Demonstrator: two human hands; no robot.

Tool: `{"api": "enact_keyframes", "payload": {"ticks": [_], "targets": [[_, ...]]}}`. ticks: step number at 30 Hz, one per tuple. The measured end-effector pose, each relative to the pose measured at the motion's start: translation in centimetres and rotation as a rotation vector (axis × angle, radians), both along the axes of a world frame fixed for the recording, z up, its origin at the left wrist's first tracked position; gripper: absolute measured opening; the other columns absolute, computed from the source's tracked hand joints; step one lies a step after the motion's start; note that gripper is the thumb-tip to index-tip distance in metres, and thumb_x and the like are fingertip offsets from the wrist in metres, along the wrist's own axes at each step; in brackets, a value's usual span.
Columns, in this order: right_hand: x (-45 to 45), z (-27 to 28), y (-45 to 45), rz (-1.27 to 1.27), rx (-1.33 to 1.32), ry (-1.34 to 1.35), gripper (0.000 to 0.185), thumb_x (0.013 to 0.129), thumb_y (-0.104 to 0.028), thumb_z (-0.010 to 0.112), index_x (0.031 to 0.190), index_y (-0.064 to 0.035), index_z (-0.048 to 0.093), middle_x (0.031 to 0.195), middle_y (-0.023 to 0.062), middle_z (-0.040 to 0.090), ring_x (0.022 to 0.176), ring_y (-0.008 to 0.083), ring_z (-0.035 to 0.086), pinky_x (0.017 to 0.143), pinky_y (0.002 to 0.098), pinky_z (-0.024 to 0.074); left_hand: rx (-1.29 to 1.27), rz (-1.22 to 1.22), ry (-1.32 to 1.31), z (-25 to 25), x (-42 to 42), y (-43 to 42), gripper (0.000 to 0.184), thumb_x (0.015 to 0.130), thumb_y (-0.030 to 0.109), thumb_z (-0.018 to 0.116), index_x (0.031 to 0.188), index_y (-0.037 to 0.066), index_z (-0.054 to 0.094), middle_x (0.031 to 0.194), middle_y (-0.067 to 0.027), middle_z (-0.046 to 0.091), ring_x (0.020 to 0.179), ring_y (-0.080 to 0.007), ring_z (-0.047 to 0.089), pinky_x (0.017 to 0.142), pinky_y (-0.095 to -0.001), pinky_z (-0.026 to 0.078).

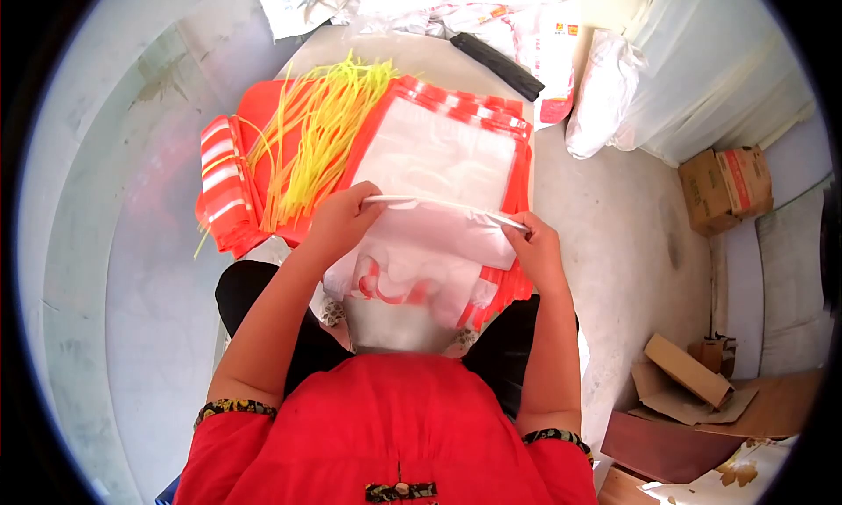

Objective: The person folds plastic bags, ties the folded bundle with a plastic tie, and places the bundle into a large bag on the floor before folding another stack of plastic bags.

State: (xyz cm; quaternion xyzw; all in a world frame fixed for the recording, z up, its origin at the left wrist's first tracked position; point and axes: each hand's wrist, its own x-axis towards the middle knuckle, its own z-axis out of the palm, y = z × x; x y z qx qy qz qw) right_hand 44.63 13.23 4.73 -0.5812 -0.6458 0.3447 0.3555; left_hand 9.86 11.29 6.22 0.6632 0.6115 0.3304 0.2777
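Between my two hands a white, partly see-through sheet [421,233] with red print hangs down toward my lap. My left hand [346,215] pinches the left end of its folded top edge, and my right hand [533,242] pinches the right end. Under and beyond it lies a stack of white sheets with red edges [438,154]. Left of the stack, a bunch of yellow strips [329,136] rests on red material [259,106]. A folded red-and-white striped bundle [230,185], tied with a yellow strip, sits at the far left.
A black rolled item [497,66] lies at the back edge of the table [324,53]. White bags [605,93] stand behind it to the right. One cardboard box [726,189] is on the floor at the right, with opened cardboard [693,378] at the lower right.
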Motion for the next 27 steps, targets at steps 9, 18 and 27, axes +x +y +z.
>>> {"api": "enact_keyframes", "payload": {"ticks": [9,18,27], "targets": [[-0.2,-5.1,3.0,-0.147,0.032,-0.02,0.019,0.098,-0.02,0.068,0.107,-0.0034,0.068,0.088,0.0165,0.071,0.079,0.0257,0.068,0.075,0.0382,0.053,0.101,0.066,0.179,-2.5,1.1,4.8,0.026,0.096,0.026,0.071,0.11,0.005,0.065,0.08,-0.0175,0.067,0.078,-0.0333,0.068,0.07,-0.0441,0.051],[-1.2,-5.5,2.8,-0.292,-0.029,-0.193,0.029,0.096,-0.023,0.07,0.118,-0.0048,0.063,0.092,0.0149,0.069,0.083,0.0264,0.065,0.079,0.0385,0.0525,0.205,0.182,0.364,-3.7,2.5,6.0,0.028,0.092,0.025,0.073,0.108,0.004,0.066,0.101,-0.0147,0.069,0.094,-0.0343,0.068,0.079,-0.0457,0.053],[-2.7,-3.0,-1.0,0.112,0.567,-0.519,0.05,0.084,-0.015,0.077,0.131,-0.007,0.062,0.137,0.017,0.061,0.128,0.0398,0.055,0.109,0.0532,0.0429,0.46,-0.439,0.471,-2.9,5.2,1.1,0.058,0.079,0.023,0.081,0.132,0.008,0.063,0.139,-0.0116,0.061,0.134,-0.0322,0.055,0.113,-0.0504,0.043]]}}
